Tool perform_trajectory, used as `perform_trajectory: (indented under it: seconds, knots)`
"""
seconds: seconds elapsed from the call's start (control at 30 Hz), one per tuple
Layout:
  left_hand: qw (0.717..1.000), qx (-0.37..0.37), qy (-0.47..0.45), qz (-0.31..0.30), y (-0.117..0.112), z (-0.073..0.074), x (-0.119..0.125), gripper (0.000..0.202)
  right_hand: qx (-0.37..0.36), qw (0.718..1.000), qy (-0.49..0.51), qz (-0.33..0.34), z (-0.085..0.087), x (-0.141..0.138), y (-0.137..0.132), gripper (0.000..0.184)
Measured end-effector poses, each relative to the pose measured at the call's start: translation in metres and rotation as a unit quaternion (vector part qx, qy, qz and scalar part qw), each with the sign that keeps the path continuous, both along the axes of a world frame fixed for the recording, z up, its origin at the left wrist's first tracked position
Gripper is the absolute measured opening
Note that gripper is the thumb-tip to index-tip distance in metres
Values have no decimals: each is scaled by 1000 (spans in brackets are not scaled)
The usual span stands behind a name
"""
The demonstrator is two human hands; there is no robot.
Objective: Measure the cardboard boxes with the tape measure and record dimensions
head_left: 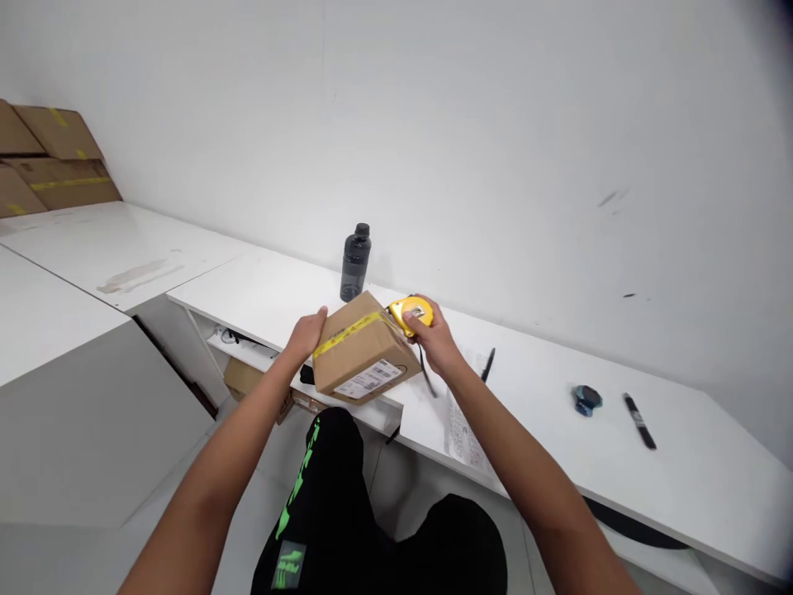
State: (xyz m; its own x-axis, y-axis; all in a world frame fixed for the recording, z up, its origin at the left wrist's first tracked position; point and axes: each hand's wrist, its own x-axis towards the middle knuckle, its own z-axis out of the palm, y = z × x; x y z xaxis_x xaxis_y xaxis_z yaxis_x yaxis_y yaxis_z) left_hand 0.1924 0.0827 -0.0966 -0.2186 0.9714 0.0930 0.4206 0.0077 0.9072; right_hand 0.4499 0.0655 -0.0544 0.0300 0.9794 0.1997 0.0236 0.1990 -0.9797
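A small brown cardboard box with yellow tape and a white printed label is tilted over the front edge of the white desk. My left hand grips its left side, the thumb along the upper edge and the other fingers mostly hidden. In my right hand is a yellow tape measure, held against the box's far right edge. A dark wrist strap dangles below it. Whether any blade is drawn out I cannot make out.
Behind the box stands a dark bottle. On the desk lie a printed sheet, a pen, a blue-black roundish object and a black marker. Taped cartons are stacked far left; a shelf runs underneath.
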Motion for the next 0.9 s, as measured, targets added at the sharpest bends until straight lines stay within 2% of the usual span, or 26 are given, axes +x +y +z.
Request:
perform_trajectory:
  seconds: [0.1, 0.2, 0.3, 0.4, 0.47, 0.53, 0.6, 0.73, 0.8, 0.9]
  knots:
    - [993, -22, 93, 68, -17, -24, -4, 53, 28, 997, 3, 72, 9, -26, 0, 70]
    - [983, -8, 134, 125, -16, -36, 5, 32, 64, 990, -89, 93, 23, -47, -4, 67]
    - [986, -26, 99, 130, -4, -29, 13, 23, 92, 970, -218, 58, 29, -59, -13, 62]
    - [994, -28, 22, 99, -6, -15, 17, 37, 116, 959, -259, 27, 26, -61, -19, 62]
    - [993, 0, -112, 48, -21, -8, 19, 49, 112, 960, -255, 26, 24, -57, -18, 62]
    - [965, 33, -261, -23, -42, -3, 25, 54, 112, 959, -259, 42, 25, -52, -13, 64]
    - [939, 33, -337, -60, -59, -1, 33, 55, 134, 946, -281, 91, 29, -48, -8, 65]
    - [919, 14, -391, -52, -64, 1, 44, 60, 225, 887, -350, 198, 38, -45, -1, 56]
    - [912, 14, -405, -56, -59, 3, 45, 58, 251, 868, -372, 212, 41, -46, 1, 52]
    - [917, 25, -394, -55, -55, 10, 45, 59, 254, 858, -394, 211, 44, -47, 3, 50]
